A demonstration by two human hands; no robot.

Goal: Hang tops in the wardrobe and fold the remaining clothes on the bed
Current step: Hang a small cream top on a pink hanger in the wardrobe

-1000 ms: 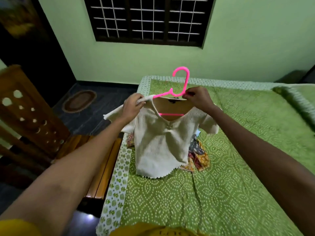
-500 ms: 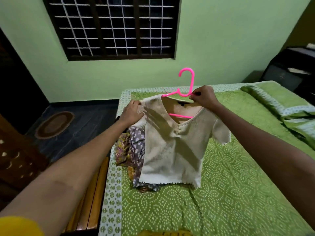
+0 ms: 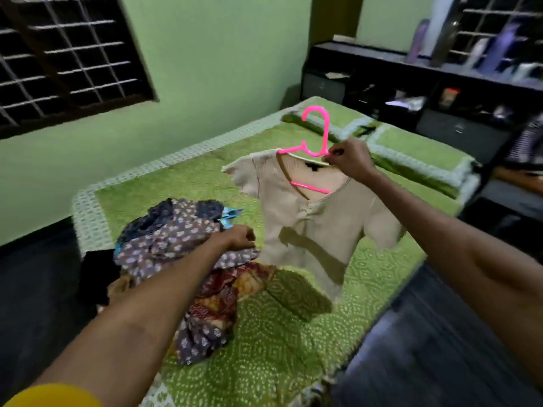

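The right hand (image 3: 349, 161) is pinching the pink hanger (image 3: 316, 142) at the base of its hook, fingers curled round the plastic, and is holding it up over the bed (image 3: 293, 348). A cream ribbed top (image 3: 305, 227) is hanging from the hanger, its neckline sitting open on the lower bar and its hem dangling just above the green patterned bedspread, where it is casting a shadow. The left hand (image 3: 239, 237) is reaching out over the clothes pile (image 3: 182, 248) to the left of the top; its fingers are curling down at the purple floral fabric, but whether they are gripping it cannot be told. The pile is lying near the bed's left edge, with a red and yellow print garment (image 3: 226, 295) showing under the floral one and a black piece (image 3: 97, 277) hanging off the side. Two pillows (image 3: 411, 160) are lying at the far end of the bed, beyond the hanger. A dark shelf unit (image 3: 426, 83) is standing behind them, and a barred window (image 3: 64, 63) is set in the green wall.
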